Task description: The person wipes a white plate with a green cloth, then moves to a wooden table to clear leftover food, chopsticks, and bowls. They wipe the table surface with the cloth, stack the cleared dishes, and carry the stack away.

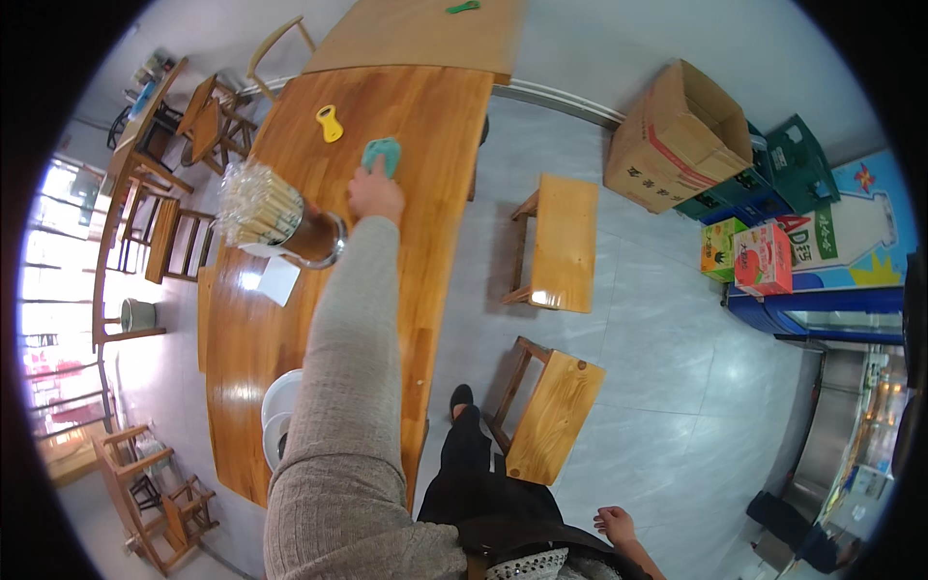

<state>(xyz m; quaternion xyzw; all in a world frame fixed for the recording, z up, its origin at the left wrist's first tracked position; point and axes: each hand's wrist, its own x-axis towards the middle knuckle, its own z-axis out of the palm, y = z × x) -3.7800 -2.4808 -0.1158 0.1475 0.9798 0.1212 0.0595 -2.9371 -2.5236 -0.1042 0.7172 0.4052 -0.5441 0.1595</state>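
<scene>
My left hand [375,195] is stretched far out over the wooden table [406,271], its fingers closed on a folded teal cloth [382,155] that lies against the tabletop. Just left of the cloth is a yellow bottle opener [330,124]. Closer to me and left of my forearm, a dark cylindrical holder [324,240] carries plastic-wrapped chopsticks [259,208]. A white card or paper [278,280] lies beside it. White dishes [277,425] are partly hidden by my sleeve. My right hand [616,523] hangs low at my side, fingers loosely bent, with nothing visible in it.
Two wooden benches [565,242] stand on the grey floor right of the table. Beyond them are an open cardboard box [677,140], green crates [797,159] and a blue cooler [822,307] with small cartons [762,259]. Another table [416,34] with a green item [463,7] adjoins the far end.
</scene>
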